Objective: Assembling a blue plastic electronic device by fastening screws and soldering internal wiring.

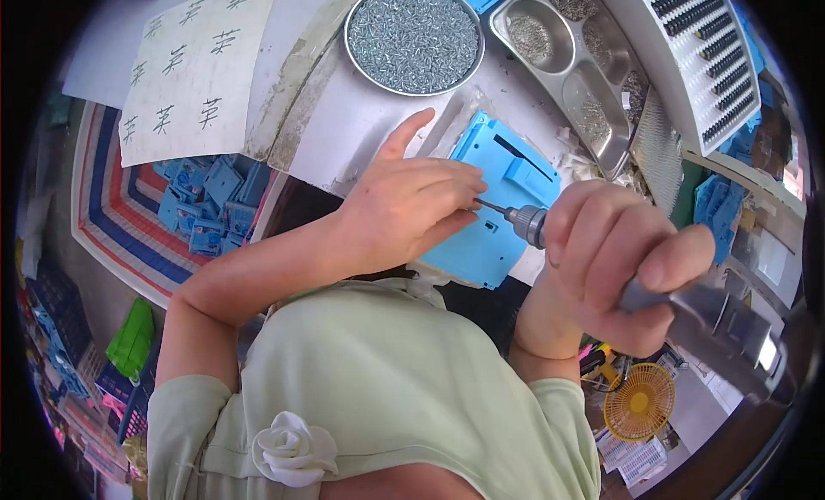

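A light-blue plastic panel (481, 251) lies tilted on the work table in front of me, with a raised block and a dark slot on its face. Wrapped round a grey electric screwdriver (726, 332), my right hand (610, 255) holds it sideways over the panel. Its thin bit points left and meets the fingertips of my left hand (408, 199). That hand rests over the panel's left part, its finger and thumb pinched at the bit's tip and its little finger stretched out. What sits between those fingertips is hidden.
A round metal bowl of small screws (412, 40) stands at the back. Right of it are a steel compartment tray (571, 92) with small metal parts and a white box of black parts (700, 66). Left are a paper sheet (193, 70) and a striped-lined bin (129, 216) of blue pieces.
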Demonstrator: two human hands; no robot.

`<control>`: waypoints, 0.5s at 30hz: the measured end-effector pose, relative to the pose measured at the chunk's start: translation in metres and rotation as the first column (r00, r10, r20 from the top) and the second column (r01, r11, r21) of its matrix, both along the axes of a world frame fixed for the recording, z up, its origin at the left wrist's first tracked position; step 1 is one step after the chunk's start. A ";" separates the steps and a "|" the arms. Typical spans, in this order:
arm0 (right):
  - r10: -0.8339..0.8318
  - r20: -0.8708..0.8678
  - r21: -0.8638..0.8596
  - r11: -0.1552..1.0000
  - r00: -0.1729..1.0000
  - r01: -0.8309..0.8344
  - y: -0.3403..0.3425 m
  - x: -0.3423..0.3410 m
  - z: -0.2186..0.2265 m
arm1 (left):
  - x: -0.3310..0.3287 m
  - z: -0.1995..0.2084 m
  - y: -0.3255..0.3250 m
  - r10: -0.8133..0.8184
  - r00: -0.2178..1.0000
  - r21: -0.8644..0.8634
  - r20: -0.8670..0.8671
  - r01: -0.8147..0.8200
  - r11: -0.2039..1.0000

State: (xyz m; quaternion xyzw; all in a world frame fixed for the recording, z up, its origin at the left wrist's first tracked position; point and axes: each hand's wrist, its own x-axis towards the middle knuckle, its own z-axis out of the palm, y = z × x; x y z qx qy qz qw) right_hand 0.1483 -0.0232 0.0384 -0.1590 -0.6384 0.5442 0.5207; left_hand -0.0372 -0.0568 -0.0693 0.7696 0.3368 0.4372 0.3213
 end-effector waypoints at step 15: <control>-0.027 0.008 -0.050 0.998 1.000 0.027 -0.024 0.000 -0.002 | -0.012 0.017 0.011 -0.112 0.981 0.103 -0.156 0.129 0.986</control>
